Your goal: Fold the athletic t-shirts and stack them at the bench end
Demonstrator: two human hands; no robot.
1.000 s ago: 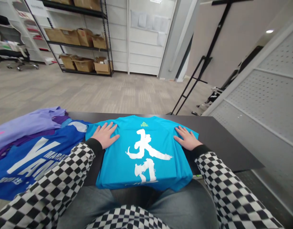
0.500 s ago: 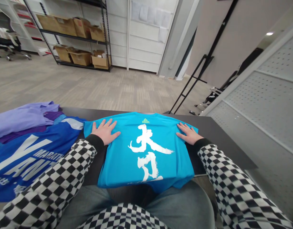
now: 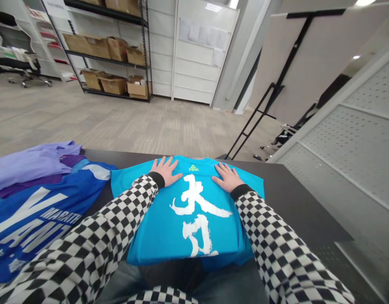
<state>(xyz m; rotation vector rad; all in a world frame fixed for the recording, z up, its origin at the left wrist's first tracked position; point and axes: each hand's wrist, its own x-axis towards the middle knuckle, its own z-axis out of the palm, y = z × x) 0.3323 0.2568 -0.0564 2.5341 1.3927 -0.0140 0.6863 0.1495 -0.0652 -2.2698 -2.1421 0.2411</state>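
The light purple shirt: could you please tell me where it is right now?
In the head view, the light purple shirt lies at the far left, on the pile beside the blue marathon shirt.

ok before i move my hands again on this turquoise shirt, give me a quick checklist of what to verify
1. Left hand flat on the turquoise shirt, fingers spread: ok
2. Right hand flat on it near the collar, fingers spread: ok
3. White print facing up: ok
4. Whole shirt lying on the dark table: not ok, the bottom part hangs over the near edge
5. Shirt's left sleeve end clear of the dark blue shirt: cannot tell, they meet or nearly meet
6. Underside free of creases: cannot tell, hidden
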